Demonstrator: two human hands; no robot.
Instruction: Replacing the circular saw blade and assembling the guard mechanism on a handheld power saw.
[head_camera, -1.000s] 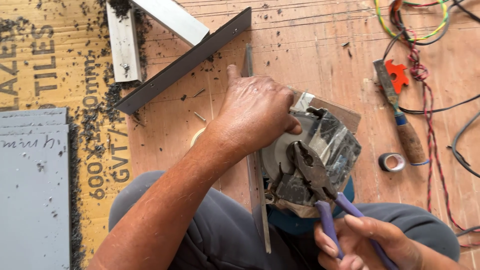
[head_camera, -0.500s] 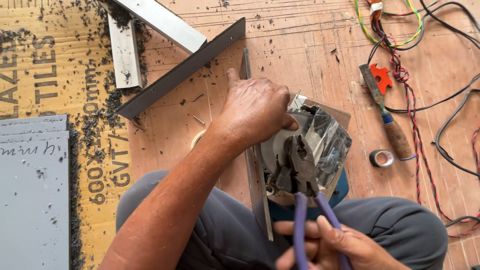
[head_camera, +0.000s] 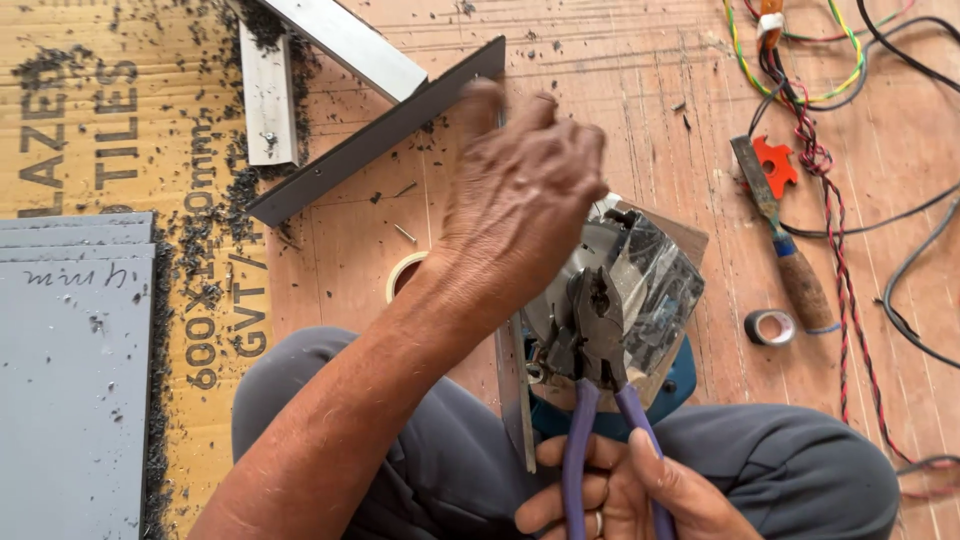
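Seen from the head camera, a person sits on a plywood floor (head_camera: 620, 90) with a circular saw (head_camera: 625, 300) in the lap, its blue body largely hidden behind its shiny metal guard and the left forearm; the left hand (head_camera: 520, 200), blurred, hovers above the saw with fingers loosely curled and nothing visibly in its grasp; the right hand (head_camera: 620, 490), cut off by the lower edge, is wrapped around the purple handles of pliers (head_camera: 600, 330), whose dark steel nose sits against the saw's guard; what the nose bites, if anything, is hard to make out; a roll of tape (head_camera: 400, 275) peeks from behind the left wrist; a wooden-handled chisel (head_camera: 785, 245), a small dark tape roll (head_camera: 770, 327) and tangled coloured wires (head_camera: 820, 160) lie to the right; grey sheets (head_camera: 70, 370), printed cardboard (head_camera: 110, 110) and metal strips (head_camera: 380, 135) lie left amid black shavings.
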